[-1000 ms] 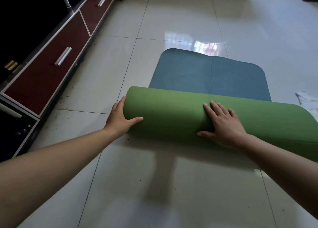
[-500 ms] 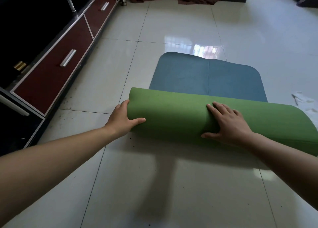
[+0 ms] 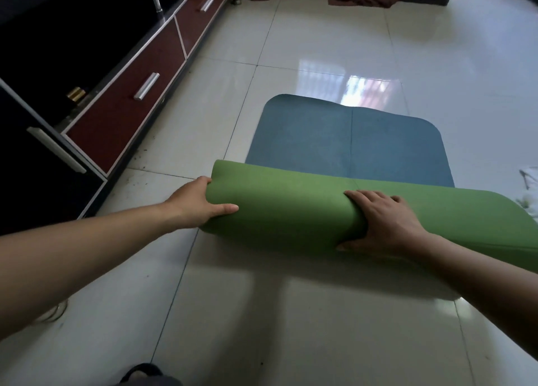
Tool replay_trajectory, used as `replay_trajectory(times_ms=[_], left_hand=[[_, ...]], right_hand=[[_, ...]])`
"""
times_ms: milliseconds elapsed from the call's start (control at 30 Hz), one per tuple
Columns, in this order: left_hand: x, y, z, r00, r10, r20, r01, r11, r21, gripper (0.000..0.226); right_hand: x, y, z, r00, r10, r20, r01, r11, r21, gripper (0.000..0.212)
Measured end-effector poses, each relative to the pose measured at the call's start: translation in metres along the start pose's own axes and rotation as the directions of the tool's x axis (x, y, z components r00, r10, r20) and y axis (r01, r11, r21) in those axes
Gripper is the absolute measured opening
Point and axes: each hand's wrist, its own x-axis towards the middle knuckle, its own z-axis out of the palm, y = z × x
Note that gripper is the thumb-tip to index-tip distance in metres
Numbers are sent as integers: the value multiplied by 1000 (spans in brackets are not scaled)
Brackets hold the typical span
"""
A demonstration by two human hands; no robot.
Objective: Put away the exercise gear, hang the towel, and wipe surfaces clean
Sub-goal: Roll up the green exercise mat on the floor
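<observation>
Well, starting at the left, the low cabinet (image 3: pixel 125 109) stands well apart from the work. My worry begins at the left hand (image 3: pixel 198 203), which cups the left end of the mat (image 3: pixel 291 214). Its thumb lies along the green face and its fingers wrap round the end, their tips hidden. The mat lies on the tiled floor (image 3: pixel 320 327), mostly rolled into a fat green tube, with a short blue flap (image 3: pixel 349 147) flat beyond it. The roll looks loose, and I judge that an uneven push would make it telescope, one end running ahead of the other. The right hand (image 3: pixel 387 225) presses near the middle, fingers spread over the top, thumb low on the near side, clasping nothing — so the roll's far right end has no hand on it and could lag or spring open. The glossy tile may let the tube slide rather than turn. At the right edge a white cloth (image 3: pixel 528 190) lies near the roll's end — it might get caught up.
</observation>
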Motion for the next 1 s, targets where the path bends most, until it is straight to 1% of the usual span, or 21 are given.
replay_trajectory(times_ms=[100,200,267,300,333,400,533,600,633,733,867,1000], left_hand=[[3,-10,-15,1000,-10,-3,10,999,41,75],[13,-14,-17,994,57,-89,-43,987,154,68],[17,-7,-7,984,135,-118,-102,963,251,72],[19,-1,0,974,207,-93,-166,929,331,74],[21,6,9,960,277,-36,-237,876,420,77],[23,23,26,929,359,88,-347,765,543,81],[31,53,45,862,432,266,-498,618,608,108],[35,60,47,818,483,311,-558,539,631,117],[37,62,47,800,512,312,-578,520,629,117],[38,62,48,770,565,295,-611,522,596,110],[32,62,46,778,568,268,-604,561,566,101],[25,64,43,772,588,242,-597,539,594,93]], right_hand=[[8,-16,-1,1000,-21,-5,21,1000,18,109],[21,-23,1,1000,-9,16,9,1000,1,110],[26,-22,-1,1000,1,18,-1,1000,-6,109],[27,-21,-1,1000,6,11,-6,1000,-5,108],[27,-19,-2,1000,10,5,-10,1000,0,105],[28,-17,-3,1000,20,-3,-20,1000,20,97],[26,-18,-1,999,29,-14,-28,999,42,84],[24,-18,0,999,30,-23,-29,998,53,82],[23,-18,1,999,31,-26,-30,998,60,81],[20,-18,2,999,32,-31,-30,997,70,80],[16,-20,-2,999,29,-44,-26,998,65,75],[7,-21,-4,997,28,-71,-23,997,79,69]])
